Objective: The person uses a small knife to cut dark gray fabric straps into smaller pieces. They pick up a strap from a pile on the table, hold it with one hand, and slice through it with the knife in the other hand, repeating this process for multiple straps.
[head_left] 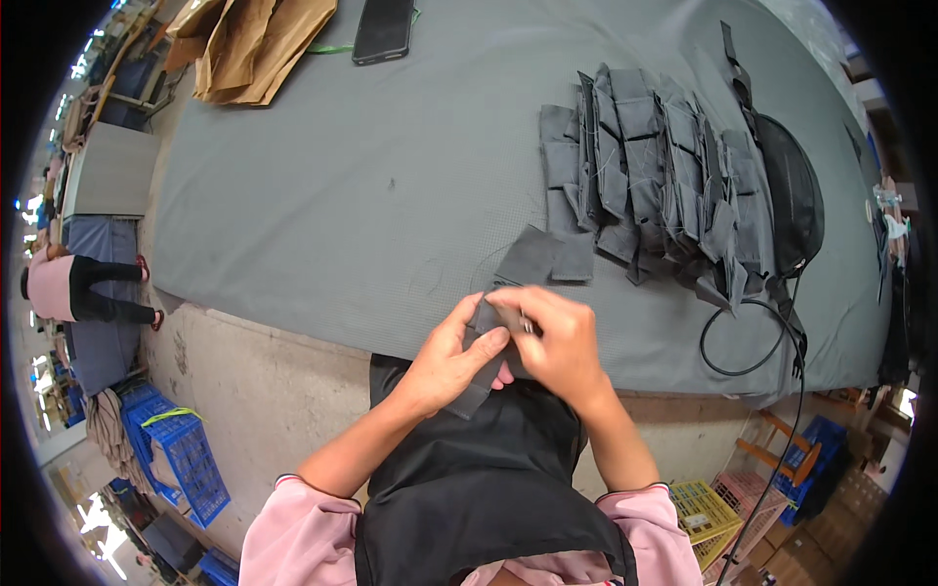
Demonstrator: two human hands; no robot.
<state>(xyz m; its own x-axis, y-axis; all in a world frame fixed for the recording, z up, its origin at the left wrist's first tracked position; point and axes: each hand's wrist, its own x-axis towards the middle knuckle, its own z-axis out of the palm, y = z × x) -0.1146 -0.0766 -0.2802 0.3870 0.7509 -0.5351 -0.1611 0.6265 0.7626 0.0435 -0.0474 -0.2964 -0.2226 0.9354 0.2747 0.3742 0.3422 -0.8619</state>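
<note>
- Here, in the head view, both hands meet at the near edge of the bench (pixel 293 195), which is covered with a grey cloth.
- The left hand (pixel 445 361) has its grip closed on a small grey fabric piece (pixel 486 322), thumb on top and fingers underneath.
- The right hand (pixel 557 342) is closed on the same piece from the right side; something thin and shiny shows at its fingertips, too small to tell what it is.
- The fabric piece lies between the two hands, touching both, so neither hand is nearer. Its long axis runs from far right down to near left, and its near end hangs out below the left palm.
- It looks dark grey, flat, thin and limp, with a straight cut edge.
- Just beyond the hands, a loose grey patch (pixel 547 256) lies flat on the bench.
- Farther right, a row of folded grey pieces (pixel 645 166) overlaps like tiles, with a black bag (pixel 791 190) and its black cord (pixel 747 342) beside it.
- At the far edge lie a dark phone (pixel 383 29) and brown paper (pixel 259 44).
- Blue crates (pixel 181 454) stand on the floor at the near left.
</note>
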